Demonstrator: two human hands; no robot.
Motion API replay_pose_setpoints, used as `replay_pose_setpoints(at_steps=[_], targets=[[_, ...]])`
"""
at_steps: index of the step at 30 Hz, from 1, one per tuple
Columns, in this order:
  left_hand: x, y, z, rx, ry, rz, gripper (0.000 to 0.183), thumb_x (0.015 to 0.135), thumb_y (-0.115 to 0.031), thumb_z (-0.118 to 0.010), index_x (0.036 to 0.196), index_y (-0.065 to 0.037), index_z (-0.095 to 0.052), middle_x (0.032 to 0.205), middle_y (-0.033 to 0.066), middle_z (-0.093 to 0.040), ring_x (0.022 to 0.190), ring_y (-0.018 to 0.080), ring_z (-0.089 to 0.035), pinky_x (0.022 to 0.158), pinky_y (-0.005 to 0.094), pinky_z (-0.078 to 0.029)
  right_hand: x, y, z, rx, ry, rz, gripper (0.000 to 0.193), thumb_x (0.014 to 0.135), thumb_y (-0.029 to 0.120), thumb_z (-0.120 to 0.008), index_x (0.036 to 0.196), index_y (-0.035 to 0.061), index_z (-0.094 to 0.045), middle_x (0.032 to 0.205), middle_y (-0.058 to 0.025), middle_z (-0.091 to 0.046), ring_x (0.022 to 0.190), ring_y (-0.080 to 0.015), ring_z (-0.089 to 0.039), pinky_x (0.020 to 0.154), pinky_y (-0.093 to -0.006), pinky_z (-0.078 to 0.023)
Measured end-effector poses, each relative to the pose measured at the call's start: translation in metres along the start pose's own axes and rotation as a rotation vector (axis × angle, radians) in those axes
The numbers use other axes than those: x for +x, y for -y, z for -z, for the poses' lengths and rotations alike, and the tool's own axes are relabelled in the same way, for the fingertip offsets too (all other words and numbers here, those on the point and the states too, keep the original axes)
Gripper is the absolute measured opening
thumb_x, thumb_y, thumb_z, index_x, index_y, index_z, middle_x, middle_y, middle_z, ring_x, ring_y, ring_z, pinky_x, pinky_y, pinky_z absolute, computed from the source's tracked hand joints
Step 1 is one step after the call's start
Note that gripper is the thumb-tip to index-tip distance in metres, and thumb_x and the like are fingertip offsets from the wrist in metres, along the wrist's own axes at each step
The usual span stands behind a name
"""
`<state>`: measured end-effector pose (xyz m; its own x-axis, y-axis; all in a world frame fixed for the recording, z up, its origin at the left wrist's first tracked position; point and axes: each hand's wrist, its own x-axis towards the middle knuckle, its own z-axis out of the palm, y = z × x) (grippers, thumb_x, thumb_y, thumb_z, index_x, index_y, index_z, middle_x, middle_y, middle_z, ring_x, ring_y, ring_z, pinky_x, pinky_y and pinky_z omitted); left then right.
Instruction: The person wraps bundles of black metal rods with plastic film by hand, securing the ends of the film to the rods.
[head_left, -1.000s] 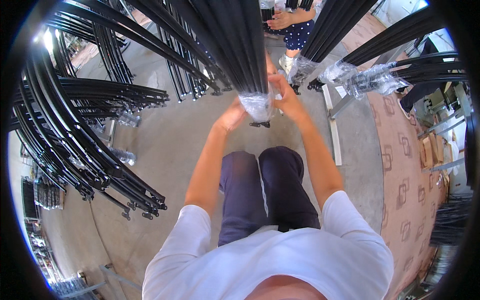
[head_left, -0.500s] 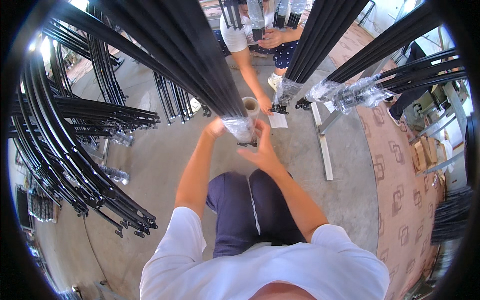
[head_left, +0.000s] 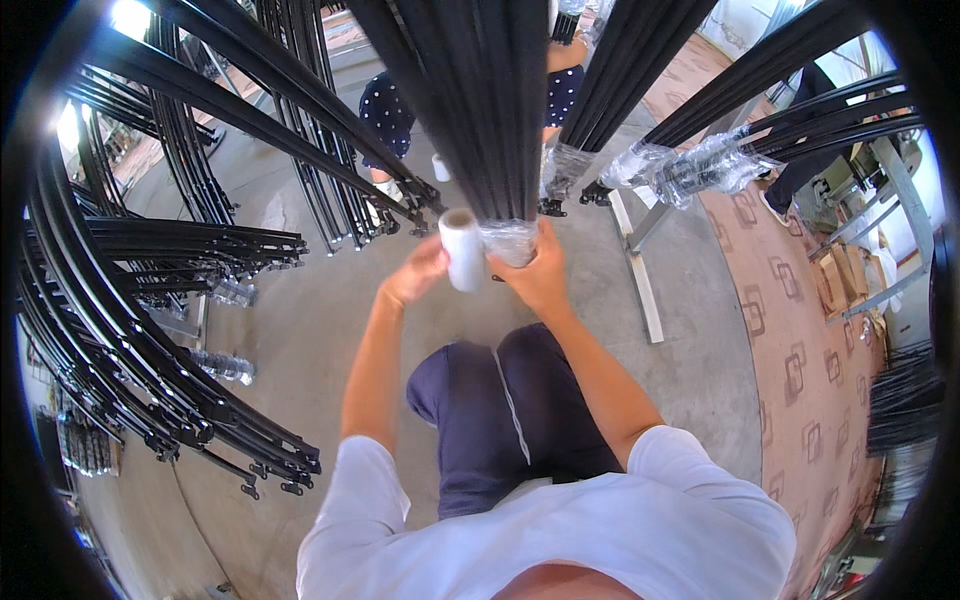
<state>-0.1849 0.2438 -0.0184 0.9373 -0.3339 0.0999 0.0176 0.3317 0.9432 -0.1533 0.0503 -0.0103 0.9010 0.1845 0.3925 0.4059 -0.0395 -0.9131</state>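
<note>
A bundle of long black metal tubes (head_left: 480, 130) hangs in front of me, with clear plastic film (head_left: 512, 238) wound round its lower end. My left hand (head_left: 418, 272) is closed on a white roll of stretch film (head_left: 464, 255), held upright just left of the bundle. On the bundle's right side, my right hand (head_left: 538, 272) grips the film-wrapped end, thumb in front and fingers partly hidden behind. The tips of the tubes are mostly covered by the film and my hand.
More black tubes (head_left: 130, 330) hang in curved rows at the left. Film-wrapped bundles (head_left: 690, 165) slant in from the right beside a metal stand leg (head_left: 640, 285). A co-worker in dotted clothing (head_left: 385, 115) is beyond the bundle, mostly hidden. Patterned carpet (head_left: 790, 370) lies at the right.
The film roll has come from behind the bundle's right side round to its left, into my left hand. My right hand has closed on the wrapped end. The co-worker's reaching arm is out of sight.
</note>
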Motion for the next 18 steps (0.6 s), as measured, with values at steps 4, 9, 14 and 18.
replay_pose_setpoints(at_steps=[4, 9, 14, 18], targets=[[-0.004, 0.028, -0.037, 0.094, -0.198, -0.172, 0.064, 0.064, -0.022, -0.073, 0.117, -0.003, -0.043, 0.108, 0.0049, -0.052, 0.101, 0.0165, -0.048, 0.089, 0.0321, -0.036, 0.002, 0.012, 0.001, 0.198, 0.061, 0.043, 0.045, 0.059, 0.009, -0.072, 0.099, 0.0009, -0.053, 0.092, -0.0072, -0.056, 0.083, -0.0140, -0.055, 0.071, -0.0287, -0.045], [-0.005, 0.016, -0.059, 0.061, -0.374, -0.200, 0.062, 0.046, -0.008, -0.072, 0.104, -0.004, -0.051, 0.099, 0.0039, -0.055, 0.093, 0.0160, -0.051, 0.085, 0.0322, -0.040, 0.010, 0.006, 0.016, 0.241, 0.314, -0.189, 0.039, 0.055, 0.006, -0.071, 0.091, -0.0020, -0.058, 0.080, -0.0054, -0.061, 0.075, -0.0139, -0.057, 0.066, -0.0278, -0.046], [-0.007, 0.016, -0.059, 0.002, -0.280, -0.284, 0.057, 0.039, -0.009, -0.069, 0.095, -0.004, -0.057, 0.094, 0.0034, -0.056, 0.090, 0.0155, -0.052, 0.082, 0.0280, -0.040, 0.010, 0.002, 0.011, 0.319, 0.225, -0.124, 0.033, 0.047, -0.001, -0.060, 0.080, -0.0014, -0.061, 0.075, -0.0053, -0.061, 0.066, -0.0134, -0.058, 0.060, -0.0256, -0.046], [-0.020, 0.011, -0.056, 0.280, -0.025, -0.353, 0.044, 0.044, -0.019, -0.073, 0.083, -0.004, -0.058, 0.088, 0.0059, -0.057, 0.083, 0.0192, -0.051, 0.076, 0.0339, -0.040, 0.015, 0.008, 0.005, 0.297, 0.209, -0.127, 0.035, 0.043, -0.002, -0.056, 0.078, -0.0008, -0.060, 0.074, -0.0066, -0.062, 0.065, -0.0154, -0.058, 0.058, -0.0259, -0.045]])
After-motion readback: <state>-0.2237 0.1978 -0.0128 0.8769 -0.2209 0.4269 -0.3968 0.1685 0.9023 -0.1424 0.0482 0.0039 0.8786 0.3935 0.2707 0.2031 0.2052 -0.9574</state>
